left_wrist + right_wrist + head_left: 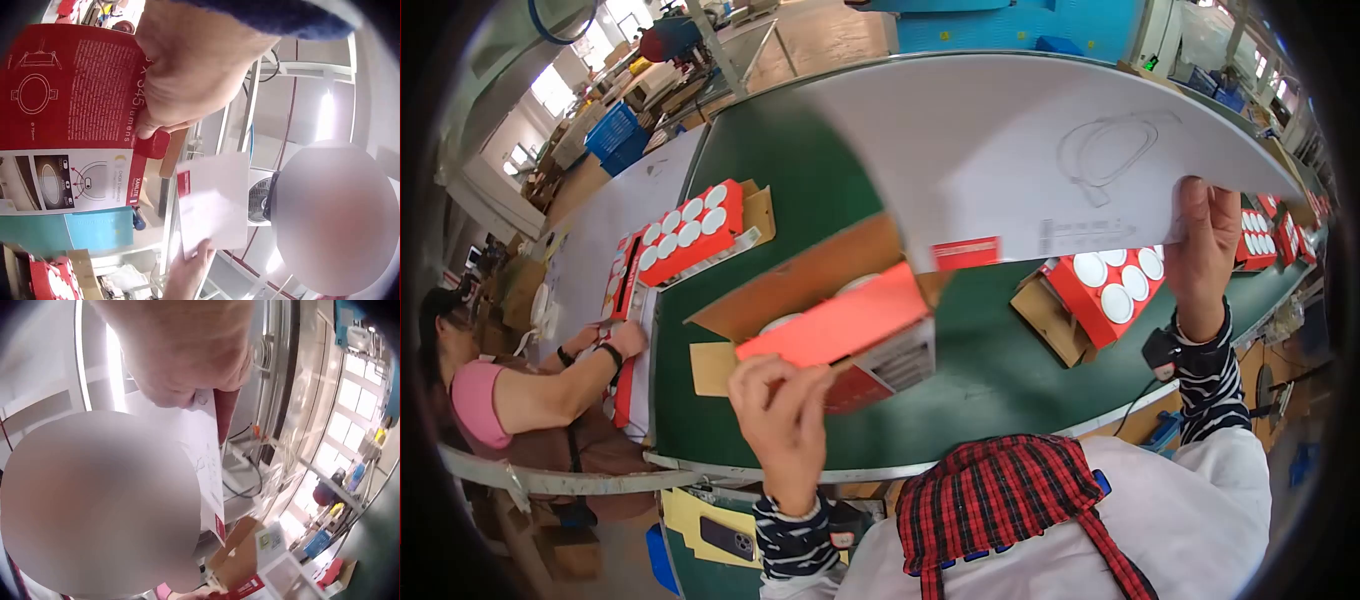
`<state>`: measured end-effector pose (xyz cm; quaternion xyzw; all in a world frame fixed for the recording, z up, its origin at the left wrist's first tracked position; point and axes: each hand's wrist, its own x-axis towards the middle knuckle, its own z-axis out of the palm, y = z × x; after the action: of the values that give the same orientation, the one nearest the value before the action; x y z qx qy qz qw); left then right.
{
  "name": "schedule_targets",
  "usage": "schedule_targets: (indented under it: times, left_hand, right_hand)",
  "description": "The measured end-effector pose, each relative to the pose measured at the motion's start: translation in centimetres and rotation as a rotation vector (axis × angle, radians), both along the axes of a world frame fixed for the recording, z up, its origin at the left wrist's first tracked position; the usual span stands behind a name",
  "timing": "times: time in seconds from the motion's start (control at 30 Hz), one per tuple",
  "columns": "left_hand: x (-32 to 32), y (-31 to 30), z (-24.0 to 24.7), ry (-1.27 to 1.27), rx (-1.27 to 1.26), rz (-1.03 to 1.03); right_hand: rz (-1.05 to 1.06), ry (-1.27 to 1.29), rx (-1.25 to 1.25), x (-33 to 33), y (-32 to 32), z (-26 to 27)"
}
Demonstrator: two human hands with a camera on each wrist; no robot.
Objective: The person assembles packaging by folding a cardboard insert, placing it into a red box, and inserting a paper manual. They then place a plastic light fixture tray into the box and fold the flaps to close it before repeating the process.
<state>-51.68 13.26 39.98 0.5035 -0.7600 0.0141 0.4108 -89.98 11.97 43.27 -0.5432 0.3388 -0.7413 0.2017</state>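
Observation:
In the head view the left hand (785,425) grips the near edge of a red and white printed box (885,370), tilted above the green table, its brown flaps standing up. White round tops show partly behind its red panel. The left wrist view shows the left hand (187,69) with fingertips at the edge of the printed red box face (69,87). Raised at the right, the right hand (1205,245) pinches a large white sheet (1020,150) with line drawings and a red label, thumb on its face. The right wrist view shows the right hand (187,356) holding that sheet (187,437).
Open red boxes with white round tops stand on the green table (970,385), one (1115,295) below the sheet, another (700,230) at the left. Another person (520,400) works at the left edge. A phone (728,538) lies on yellow sheets. More red boxes (1258,240) are far right.

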Motion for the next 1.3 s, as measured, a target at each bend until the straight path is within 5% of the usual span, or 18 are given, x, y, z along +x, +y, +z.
schedule_targets:
  times: [0.03, 0.17, 0.37, 0.43, 0.6, 0.87, 0.97, 1.03, 1.23, 1.3]
  left_hand:
    - [-0.7, 0.3, -0.1, 0.009, -0.001, -0.01]
    - [-2.4, 0.8, 0.2, 0.036, 0.056, -0.053]
    - [-1.4, 0.7, -0.3, 0.116, 0.059, -0.094]
    - [-0.9, 0.4, -1.2, 0.098, -0.031, -0.108]
    - [-0.6, 0.1, -3.4, 0.206, -0.167, -0.046]
    - [1.0, 0.6, -2.8, 0.223, -0.208, -0.005]
    - [1.2, 0.2, -2.7, 0.302, -0.061, -0.134]
    - [0.2, 0.1, -2.0, 0.704, 0.072, -0.092]
    - [2.0, -0.4, -0.4, 0.433, 0.017, -0.192]
    - [1.6, 0.1, -0.8, 0.521, 0.075, -0.189]
  right_hand:
    - [0.006, 0.068, -0.066, 0.7, -0.2, 0.5]
    - [0.644, 0.37, -0.198, 4.3, -2.6, 3.1]
    - [0.59, 0.511, -0.069, 4.6, -3.4, 6.0]
    - [0.548, 0.8, -0.074, 4.0, -4.1, 7.5]
    - [0.403, 1.043, -0.167, 8.0, -4.9, 11.0]
    - [0.635, 1.225, -0.35, 11.3, -6.1, 13.0]
    - [0.637, 1.308, -0.351, 12.5, -5.6, 12.8]
    - [0.692, 1.431, -0.232, 13.8, -5.3, 12.4]
    - [0.654, 1.625, -0.126, 17.1, -5.5, 7.7]
    - [0.646, 1.698, -0.078, 17.7, -4.7, 5.7]
